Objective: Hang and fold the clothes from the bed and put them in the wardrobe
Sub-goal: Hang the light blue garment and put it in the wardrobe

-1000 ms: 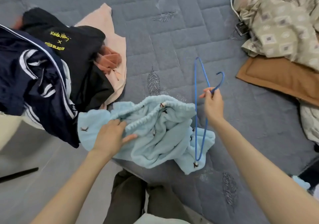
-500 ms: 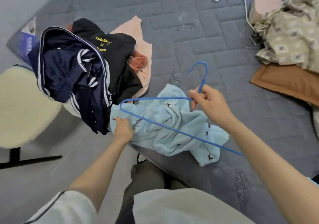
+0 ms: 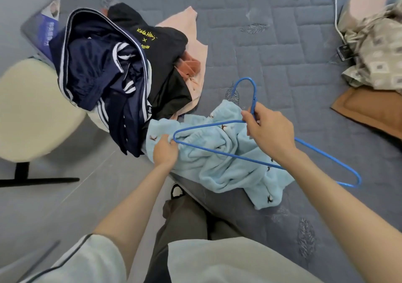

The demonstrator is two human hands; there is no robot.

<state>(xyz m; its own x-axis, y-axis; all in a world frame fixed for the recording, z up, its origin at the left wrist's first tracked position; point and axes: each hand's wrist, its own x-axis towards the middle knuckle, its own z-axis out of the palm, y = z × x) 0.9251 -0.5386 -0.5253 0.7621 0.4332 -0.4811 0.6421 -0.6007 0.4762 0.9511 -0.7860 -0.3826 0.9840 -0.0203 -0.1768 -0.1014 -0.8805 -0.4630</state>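
The blue hanger (image 3: 228, 155) is pinched at its neck by the curled fingers of the right hand (image 3: 267, 134). The edge of the light blue garment (image 3: 217, 173), perhaps the hanger's tip too, is gripped by the left hand (image 3: 165, 149). The garment is crumpled on the bed (image 3: 282, 54), not yet hung, and the clothes pile (image 3: 102, 69) beside it is yet to be sorted.

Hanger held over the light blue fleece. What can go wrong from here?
The light blue fleece is bunched, so the blue hanger end by the left hand may snag in folds rather than find an opening. The right hand grips only the hanger's neck, so the wire could twist. The fleece lies at the edge of the bed and might slide off.
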